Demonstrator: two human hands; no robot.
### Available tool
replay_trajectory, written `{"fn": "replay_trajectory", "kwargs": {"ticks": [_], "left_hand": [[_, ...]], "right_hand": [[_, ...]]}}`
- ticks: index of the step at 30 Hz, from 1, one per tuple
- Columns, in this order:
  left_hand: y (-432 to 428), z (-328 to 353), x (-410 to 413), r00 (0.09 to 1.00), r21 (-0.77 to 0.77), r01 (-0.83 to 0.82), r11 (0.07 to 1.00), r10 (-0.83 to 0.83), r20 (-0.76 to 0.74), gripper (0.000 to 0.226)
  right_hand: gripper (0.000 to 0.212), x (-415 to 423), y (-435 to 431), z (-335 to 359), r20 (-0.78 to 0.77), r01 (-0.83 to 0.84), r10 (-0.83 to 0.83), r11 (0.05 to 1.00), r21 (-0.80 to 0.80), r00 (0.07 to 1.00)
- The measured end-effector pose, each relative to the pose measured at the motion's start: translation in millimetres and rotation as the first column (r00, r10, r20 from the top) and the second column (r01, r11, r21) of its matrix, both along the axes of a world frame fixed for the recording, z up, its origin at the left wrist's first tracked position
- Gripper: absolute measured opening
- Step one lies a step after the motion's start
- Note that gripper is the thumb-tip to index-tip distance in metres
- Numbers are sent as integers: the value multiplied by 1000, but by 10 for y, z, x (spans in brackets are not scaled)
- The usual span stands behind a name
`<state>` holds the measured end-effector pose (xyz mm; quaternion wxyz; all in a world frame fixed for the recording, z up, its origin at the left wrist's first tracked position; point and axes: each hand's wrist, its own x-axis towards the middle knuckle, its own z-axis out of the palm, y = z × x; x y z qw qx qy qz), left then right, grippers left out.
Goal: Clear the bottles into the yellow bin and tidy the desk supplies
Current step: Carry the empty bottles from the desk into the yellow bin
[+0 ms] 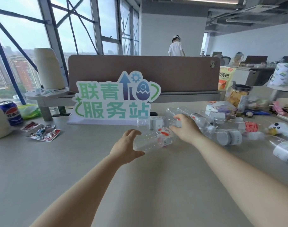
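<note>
Several empty clear plastic bottles lie on their sides on the grey desk, right of centre. My left hand curls round the base of a clear bottle with a red and white label, thumb below and fingers above. My right hand reaches over a second clear bottle with a white label and grips it near its cap end. More bottles lie scattered to the right, one at the frame's edge. No yellow bin is in view.
A green and white standing sign stands just behind the bottles, before a brown divider. A blue soda can and crumpled wrappers lie at the left. A snack jar, packets and a plush toy crowd the right.
</note>
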<state>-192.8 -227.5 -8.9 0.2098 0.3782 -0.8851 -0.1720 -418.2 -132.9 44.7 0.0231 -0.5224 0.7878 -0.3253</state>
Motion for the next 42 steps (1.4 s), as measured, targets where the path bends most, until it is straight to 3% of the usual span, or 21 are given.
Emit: {"fn": "replay_trajectory", "kwargs": {"ticks": [5,11,16,19,25,30,35,42], "left_hand": [[17,-103,688,981,50,-110,993,116,-152,73],[-70,-220,1133,932,102,-255,962,272,-238,71],[-220,-248,1322,898,118,-338,934,357,-258,68],[-257,-218,1466,887,108,-376,920,391,-247,68],[25,-103,1777,859,101,-439,893,450,-245,67],[529,152,2427,828,42,-500,865,492,-270,67],[1215,476,3406,773,-82,-610,788,569,-278,67],[2127,768,4832,710,-201,-699,686,636,-302,68]], "right_hand": [[48,84,-262,-79,16,-14,14,1000,13,1000],[55,184,-779,-333,-152,-108,122,990,95,981],[59,83,-1092,-485,-316,-10,58,988,154,947],[59,113,-1101,-535,-440,30,19,994,104,898],[53,435,-914,-436,-448,-34,98,988,150,888],[65,1367,-527,-332,-340,-310,319,947,85,884],[74,2704,-27,-176,-238,-568,541,820,-63,807],[70,4488,611,17,-133,-707,710,628,-325,692]]}}
